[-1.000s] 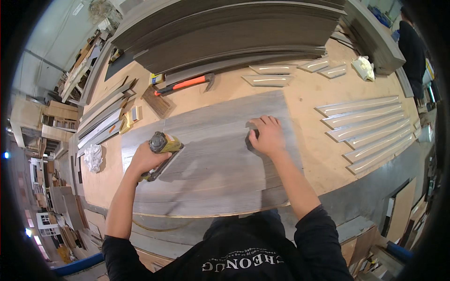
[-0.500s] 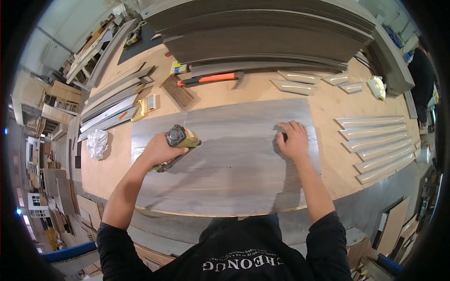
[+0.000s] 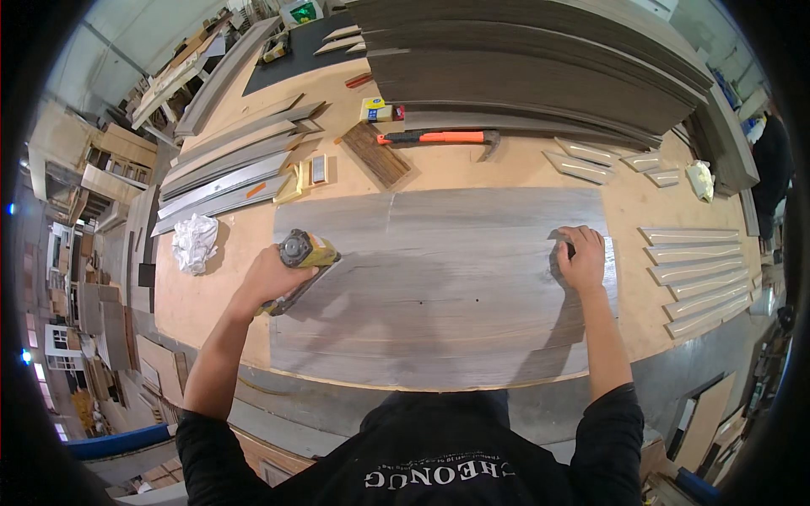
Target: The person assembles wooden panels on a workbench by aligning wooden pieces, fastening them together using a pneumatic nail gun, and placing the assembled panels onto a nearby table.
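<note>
My left hand point(image 3: 278, 282) is closed round the handle of a yellow-green and black nail gun point(image 3: 305, 257), held at the left part of a wide grey wood-grain panel point(image 3: 405, 253). Its nose points toward the panel; whether it touches cannot be told. Near the panel's right edge, my right hand point(image 3: 582, 257) rests with bent fingers and thumb around a small dark thing point(image 3: 571, 250), too hidden to name. Two small dark spots show on the panel between my hands.
Beyond the panel lie an orange-and-black claw hammer point(image 3: 443, 137), a brown board piece point(image 3: 375, 156) and a tall stack of dark panels point(image 3: 531, 63). Strips point(image 3: 224, 173) and crumpled white paper point(image 3: 194, 243) lie left, angled pieces with glue lines point(image 3: 696, 270) right. A person point(image 3: 769, 164) stands far right.
The whole view has shifted, so the bench things appear farther right. My left hand has moved left across the panel with the nail gun. My right hand stays near the right edge.
</note>
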{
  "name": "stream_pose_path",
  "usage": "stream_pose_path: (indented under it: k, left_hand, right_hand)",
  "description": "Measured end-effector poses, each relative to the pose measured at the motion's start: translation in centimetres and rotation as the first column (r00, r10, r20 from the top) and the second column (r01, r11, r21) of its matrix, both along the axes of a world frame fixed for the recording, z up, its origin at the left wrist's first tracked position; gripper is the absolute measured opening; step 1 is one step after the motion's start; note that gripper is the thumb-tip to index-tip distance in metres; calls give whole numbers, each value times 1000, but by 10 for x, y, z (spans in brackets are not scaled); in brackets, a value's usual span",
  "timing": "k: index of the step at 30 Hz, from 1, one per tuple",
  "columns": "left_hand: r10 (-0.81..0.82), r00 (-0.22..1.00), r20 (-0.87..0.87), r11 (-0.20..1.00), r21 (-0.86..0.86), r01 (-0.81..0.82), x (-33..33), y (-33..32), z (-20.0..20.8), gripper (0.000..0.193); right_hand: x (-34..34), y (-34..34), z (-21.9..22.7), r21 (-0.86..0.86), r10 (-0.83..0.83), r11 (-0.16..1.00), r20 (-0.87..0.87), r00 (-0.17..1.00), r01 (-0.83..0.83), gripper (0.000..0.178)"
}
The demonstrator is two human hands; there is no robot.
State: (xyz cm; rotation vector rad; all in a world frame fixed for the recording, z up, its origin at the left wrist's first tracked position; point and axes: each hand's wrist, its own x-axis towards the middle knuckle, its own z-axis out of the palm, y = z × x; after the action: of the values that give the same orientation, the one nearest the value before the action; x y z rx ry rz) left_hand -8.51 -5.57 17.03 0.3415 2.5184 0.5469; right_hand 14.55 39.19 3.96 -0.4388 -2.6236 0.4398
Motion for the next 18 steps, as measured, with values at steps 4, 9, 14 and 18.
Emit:
stream_pose_path:
  k: [4, 9, 14, 18]
  left_hand:
    - [-51, 999, 2, 998, 22, 51, -4, 6, -2, 31]
    - [-115, 988, -100, 986, -132, 102, -10, 4, 0, 45]
    - [162, 985, 65, 968, 185, -172, -19, -37, 17, 41]
    - [310, 951, 9, 905, 305, -298, -15, -104, 49, 23]
  right_hand:
    - [-1, -1, 1, 5, 2, 1000, 4, 1000, -2, 26]
    - [-4, -3, 1, 0, 21, 1000, -9, 1000, -21, 26]
    - [-3, -5, 2, 42, 22, 999, 13, 1000, -23, 27]
    - [0, -3, 2, 97, 20, 995, 8, 1000, -21, 33]
